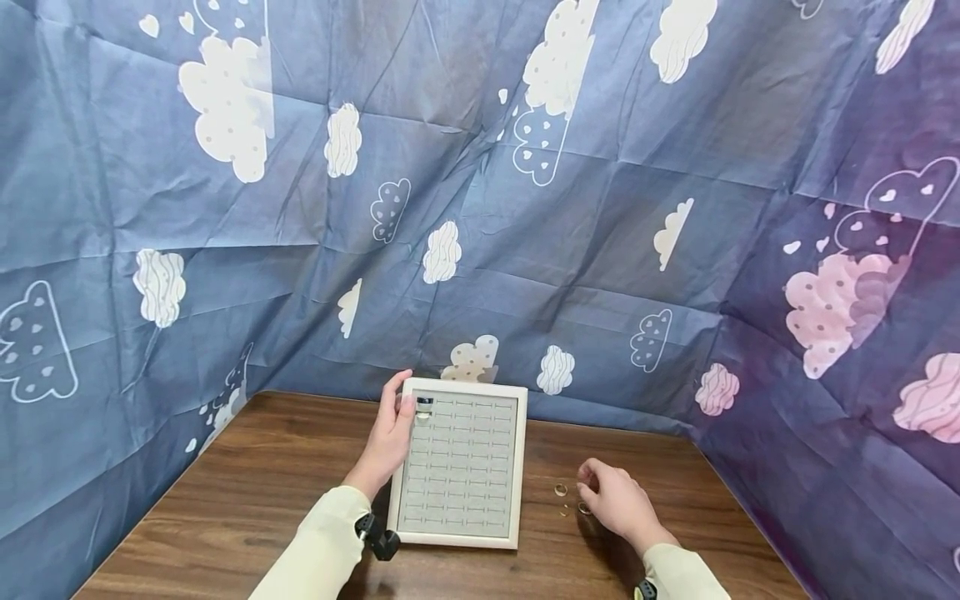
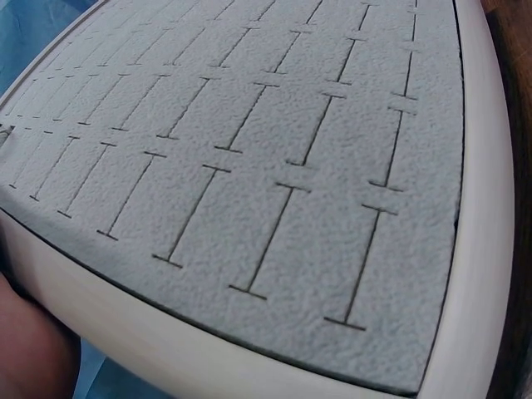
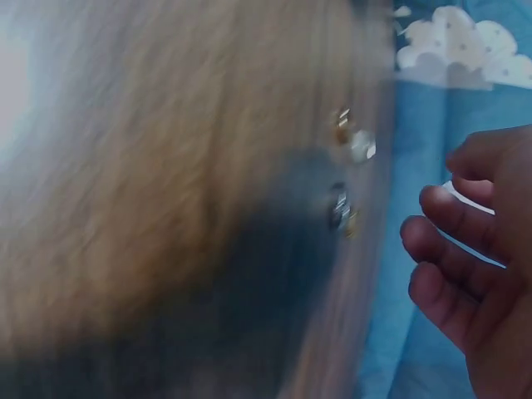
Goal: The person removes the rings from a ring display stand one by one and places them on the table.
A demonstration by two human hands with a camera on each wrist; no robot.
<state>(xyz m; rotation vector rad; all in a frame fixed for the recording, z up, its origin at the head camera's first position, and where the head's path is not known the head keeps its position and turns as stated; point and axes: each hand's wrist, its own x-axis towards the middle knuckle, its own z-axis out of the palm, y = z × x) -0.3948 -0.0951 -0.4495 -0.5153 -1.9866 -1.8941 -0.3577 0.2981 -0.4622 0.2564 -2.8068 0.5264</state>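
Note:
My left hand (image 1: 392, 442) grips the upper left edge of a white-framed ring display tray (image 1: 522, 467), which is propped up on the table. The tray's grey pad (image 2: 332, 241) has rows of slits. Two rings sit in the top left slots: a dark one (image 1: 424, 402) and a pale shiny one (image 1: 423, 415). My right hand (image 1: 621, 502) hovers just right of the tray, its fingers loosely bent with nothing seen between them. Below its fingertips lie a few rings on the table, including a ring (image 1: 561, 490) and another ring (image 1: 584, 507) partly under the hand.
The brown wooden table (image 1: 210, 500) reaches back to a blue curtain (image 1: 480, 183) printed with clouds, which closes off the back and sides. A small gold piece (image 1: 564, 512) lies near the rings. The right wrist view is blurred over the table.

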